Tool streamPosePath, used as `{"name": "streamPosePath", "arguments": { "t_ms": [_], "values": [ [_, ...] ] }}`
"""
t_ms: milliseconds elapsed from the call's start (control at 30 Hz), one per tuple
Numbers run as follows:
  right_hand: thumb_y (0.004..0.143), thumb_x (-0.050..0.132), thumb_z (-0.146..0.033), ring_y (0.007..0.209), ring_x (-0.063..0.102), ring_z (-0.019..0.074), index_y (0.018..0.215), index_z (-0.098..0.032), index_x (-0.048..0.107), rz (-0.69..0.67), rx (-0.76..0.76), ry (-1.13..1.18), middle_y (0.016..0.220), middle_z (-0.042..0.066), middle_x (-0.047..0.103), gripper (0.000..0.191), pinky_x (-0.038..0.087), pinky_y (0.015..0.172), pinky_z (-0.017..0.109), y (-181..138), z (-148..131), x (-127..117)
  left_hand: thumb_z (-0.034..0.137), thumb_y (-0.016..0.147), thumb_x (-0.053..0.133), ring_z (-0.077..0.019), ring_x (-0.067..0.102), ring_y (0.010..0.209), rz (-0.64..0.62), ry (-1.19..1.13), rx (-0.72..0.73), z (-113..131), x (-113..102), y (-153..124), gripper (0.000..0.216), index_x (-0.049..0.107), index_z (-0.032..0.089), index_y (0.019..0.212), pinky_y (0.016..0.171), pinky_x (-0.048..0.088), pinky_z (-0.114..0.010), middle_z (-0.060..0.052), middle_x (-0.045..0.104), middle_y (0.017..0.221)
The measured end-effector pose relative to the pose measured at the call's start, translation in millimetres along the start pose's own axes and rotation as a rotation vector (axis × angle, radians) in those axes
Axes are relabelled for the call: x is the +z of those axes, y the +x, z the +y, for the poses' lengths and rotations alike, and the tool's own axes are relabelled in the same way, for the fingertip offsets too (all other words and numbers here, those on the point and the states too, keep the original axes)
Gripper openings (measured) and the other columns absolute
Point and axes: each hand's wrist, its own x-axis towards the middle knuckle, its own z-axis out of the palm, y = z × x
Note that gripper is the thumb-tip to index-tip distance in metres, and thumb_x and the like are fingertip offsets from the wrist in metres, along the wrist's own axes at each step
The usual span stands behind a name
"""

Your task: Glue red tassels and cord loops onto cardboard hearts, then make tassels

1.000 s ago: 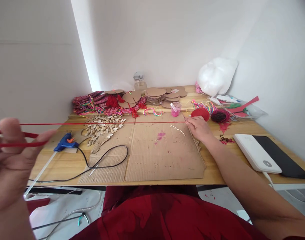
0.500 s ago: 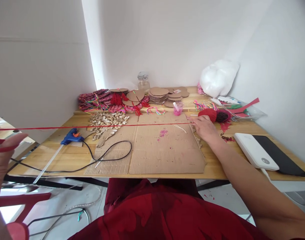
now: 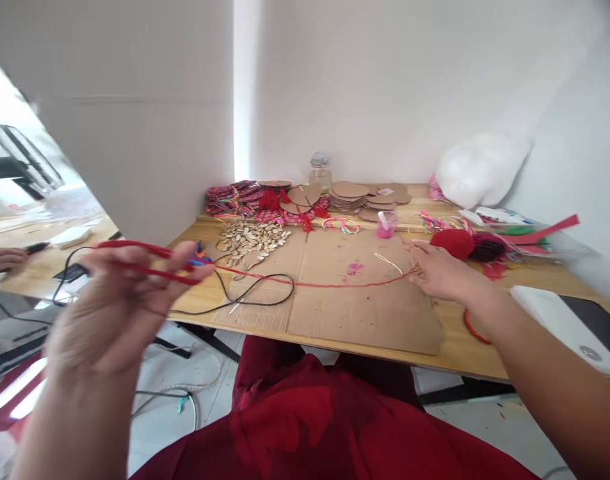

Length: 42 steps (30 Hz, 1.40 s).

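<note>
My left hand (image 3: pixel 117 300) is raised above the table's left side, fingers bent, with loops of red yarn around them. From it a slightly slack strand of red yarn (image 3: pixel 335 285) runs across the cardboard sheet (image 3: pixel 369 323) to my right hand (image 3: pixel 442 270). The fingers of that hand are closed on the strand at the sheet's right side. Just behind them lies a red yarn ball (image 3: pixel 452 244), touching a dark red bundle (image 3: pixel 487 247). A red yarn loop (image 3: pixel 475 328) shows below my right wrist. My left fingers partly cover a blue glue gun (image 3: pixel 201 257).
Pale seeds or shells (image 3: pixel 252 241) lie in a heap at the sheet's back left. Behind are cardboard discs (image 3: pixel 349 191), braided pieces (image 3: pixel 229 200), a glass jar (image 3: pixel 320 173) and a pink cup (image 3: pixel 386 227). A black cord (image 3: pixel 265 303) crosses the sheet. At far left is another person's hand (image 3: pixel 5 260).
My left hand has come in from the left edge, toward the middle, with the yarn loops. The strand, taut before, now sags. The view has turned left; my right hand remains near the ball.
</note>
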Motion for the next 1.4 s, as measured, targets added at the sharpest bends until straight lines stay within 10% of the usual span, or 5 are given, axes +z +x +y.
{"name": "streamPosePath", "arguments": {
  "t_ms": [367, 767, 1000, 1200, 1400],
  "values": [
    [0.098, 0.052, -0.053, 0.082, 0.067, 0.0158, 0.147, -0.023, 0.048, -0.464, -0.259, 1.557, 0.126, 0.012, 0.066, 0.057, 0.052, 0.054, 0.024, -11.7, -211.0, -66.3, 0.047, 0.071, 0.086, -0.0321, 0.072, 0.102, -0.399, 0.069, -0.394, -62.8, 45.4, -26.4, 0.031, 0.065, 0.024, 0.075, 0.089, 0.059, -0.050, 0.003, 0.067, 0.082],
    [0.099, 0.049, -0.039, 0.080, 0.069, 0.0229, 0.085, -0.023, 0.070, 0.095, -0.168, 0.631, 0.086, 0.006, 0.074, 0.030, 0.052, 0.073, 0.035, -7.7, -77.9, -1.0, 0.053, 0.076, 0.079, -0.0325, 0.060, 0.128, -0.287, -0.009, -0.167, -50.2, 23.6, -5.3, 0.024, 0.069, 0.033, 0.082, 0.095, 0.058, -0.053, 0.008, 0.071, 0.089],
    [0.087, 0.054, -0.030, 0.078, 0.071, 0.0365, 0.071, -0.021, 0.069, -0.043, 0.096, 0.159, 0.079, 0.016, 0.073, 0.023, 0.053, 0.069, 0.048, -1.1, 17.5, 12.2, 0.035, 0.087, 0.074, -0.0293, 0.067, 0.118, -0.335, -0.249, -0.260, -52.0, 26.2, -7.2, 0.012, 0.069, 0.023, 0.086, 0.105, 0.051, -0.058, 0.007, 0.072, 0.088],
    [0.086, 0.064, -0.037, 0.127, 0.058, 0.0358, 0.134, -0.022, 0.062, -0.093, -0.086, 0.287, 0.137, 0.016, 0.064, 0.050, 0.046, 0.104, 0.051, 1.0, -59.5, -24.1, 0.026, 0.084, 0.076, -0.0322, 0.071, 0.109, -0.429, -0.272, -0.353, -58.3, 40.5, -16.2, 0.011, 0.069, 0.018, 0.084, 0.093, 0.059, -0.057, 0.005, 0.070, 0.087],
    [0.093, 0.058, -0.029, 0.121, 0.060, 0.0214, 0.141, -0.028, 0.054, -0.253, -0.332, 1.336, 0.140, 0.008, 0.059, 0.048, 0.057, 0.083, 0.034, 13.0, -185.3, -54.6, 0.027, 0.082, 0.078, -0.0318, 0.071, 0.108, -0.463, -0.238, -0.384, -58.0, 46.4, -20.4, 0.012, 0.070, 0.019, 0.083, 0.096, 0.057, -0.058, 0.005, 0.071, 0.087]
  ]
}}
